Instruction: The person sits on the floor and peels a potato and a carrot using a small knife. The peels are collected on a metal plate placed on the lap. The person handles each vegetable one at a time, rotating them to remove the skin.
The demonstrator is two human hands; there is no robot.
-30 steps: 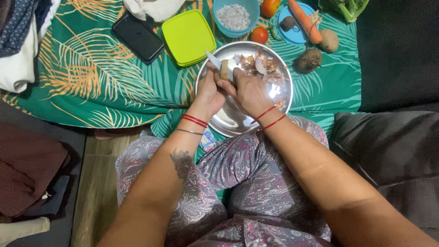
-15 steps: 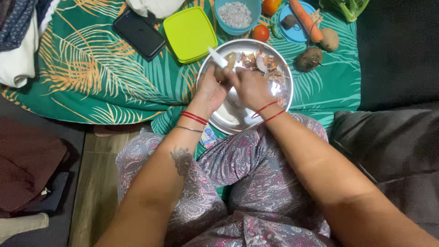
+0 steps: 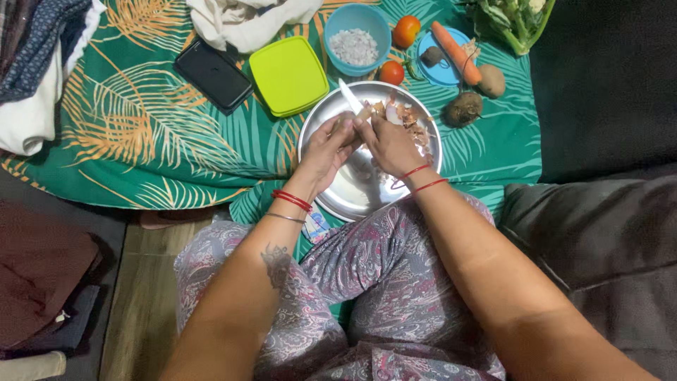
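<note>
Steel plate (image 3: 338,194) before lidded box (image 3: 288,75) and bowl (image 3: 357,28); phone (image 3: 212,74) left of box.

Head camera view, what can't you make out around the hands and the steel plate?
- Small piece held between left hand and right hand: fingers cover it; kind unclear.
- Knife: handle hidden in the left hand.
- Steel plate: middle hidden by both hands.
- Leafy vegetable: cut off by the top edge.
- Blue bowl: contents too small to identify.
</note>
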